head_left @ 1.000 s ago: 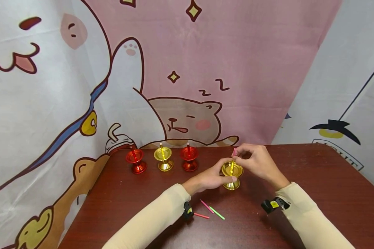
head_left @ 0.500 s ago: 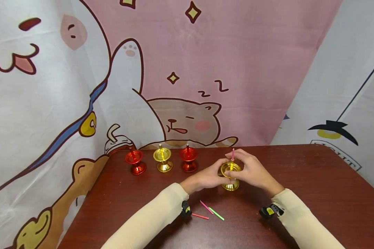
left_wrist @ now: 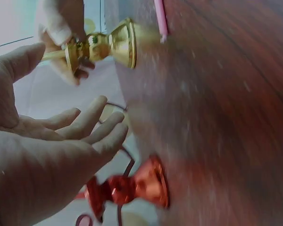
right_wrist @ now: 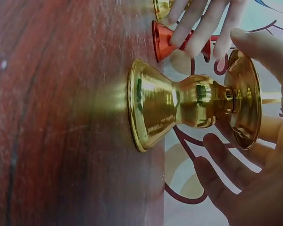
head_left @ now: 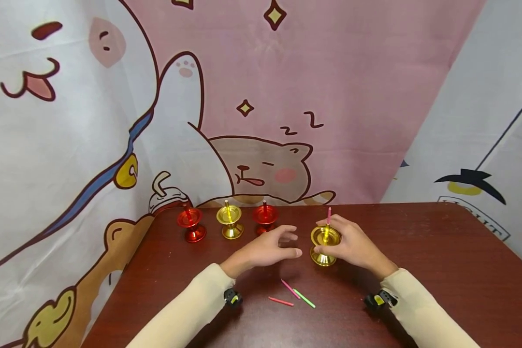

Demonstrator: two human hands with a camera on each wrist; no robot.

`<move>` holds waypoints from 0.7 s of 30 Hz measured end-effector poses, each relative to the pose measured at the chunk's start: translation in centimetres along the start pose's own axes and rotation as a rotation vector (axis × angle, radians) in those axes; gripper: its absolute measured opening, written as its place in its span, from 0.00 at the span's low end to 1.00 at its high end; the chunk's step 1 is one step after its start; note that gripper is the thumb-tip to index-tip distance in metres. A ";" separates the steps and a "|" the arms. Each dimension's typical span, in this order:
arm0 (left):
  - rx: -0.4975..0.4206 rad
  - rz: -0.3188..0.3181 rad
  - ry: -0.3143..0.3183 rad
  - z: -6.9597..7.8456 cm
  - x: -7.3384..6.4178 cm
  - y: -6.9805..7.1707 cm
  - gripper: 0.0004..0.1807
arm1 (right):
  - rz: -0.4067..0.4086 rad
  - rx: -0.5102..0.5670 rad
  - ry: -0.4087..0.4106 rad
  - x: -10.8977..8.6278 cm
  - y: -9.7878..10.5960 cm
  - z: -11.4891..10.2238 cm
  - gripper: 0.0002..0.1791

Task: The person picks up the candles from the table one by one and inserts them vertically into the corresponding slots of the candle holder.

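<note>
My right hand (head_left: 355, 245) grips a gold candle holder (head_left: 324, 257) by its dish, the thumb and fingers around the rim. A thin pink candle (head_left: 329, 214) stands upright in the holder's central tube. In the right wrist view the holder's flared base (right_wrist: 151, 106) is at the table surface, where its reflection shows. My left hand (head_left: 263, 250) is off to the left of this holder, fingers spread and relaxed, with nothing in it. Behind it, a red candle holder (head_left: 265, 212) is partly hidden.
Farther left along the back edge stand another gold holder (head_left: 231, 231) and another red holder (head_left: 195, 234). Loose on the table in front lie a red candle (head_left: 281, 302), a pink candle (head_left: 290, 288) and a green candle (head_left: 305, 299). A printed cloth (head_left: 361, 96) hangs behind.
My right hand has let go of the pink candle, now in the tube, and come down to the gold holder's dish. My left hand has released the holder and moved left.
</note>
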State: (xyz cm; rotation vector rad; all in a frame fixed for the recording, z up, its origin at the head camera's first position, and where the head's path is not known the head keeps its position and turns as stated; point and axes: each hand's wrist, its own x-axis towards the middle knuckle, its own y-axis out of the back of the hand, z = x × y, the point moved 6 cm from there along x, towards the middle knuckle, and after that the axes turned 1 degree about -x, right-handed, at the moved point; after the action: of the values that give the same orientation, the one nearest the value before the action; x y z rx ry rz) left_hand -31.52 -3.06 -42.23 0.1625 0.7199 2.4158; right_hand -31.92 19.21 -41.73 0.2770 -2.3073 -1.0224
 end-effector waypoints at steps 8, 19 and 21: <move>0.078 0.251 -0.087 -0.3 -3.4 4.2 0.34 | -0.010 -0.011 -0.007 -0.2 0.4 0.0 0.30; 0.119 0.571 -0.059 -1.6 -5.7 7.2 0.32 | -0.017 -0.021 0.005 -0.8 1.2 0.4 0.30; 0.132 0.582 -0.032 -2.0 -5.5 7.4 0.35 | -0.022 -0.023 -0.001 -1.0 1.3 0.6 0.30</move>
State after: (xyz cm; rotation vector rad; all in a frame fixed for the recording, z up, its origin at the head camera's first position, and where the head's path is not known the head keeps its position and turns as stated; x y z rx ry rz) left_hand -31.45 -12.18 -39.68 0.5261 0.9142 2.8987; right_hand -31.41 20.81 -41.52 0.2931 -2.2966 -1.0590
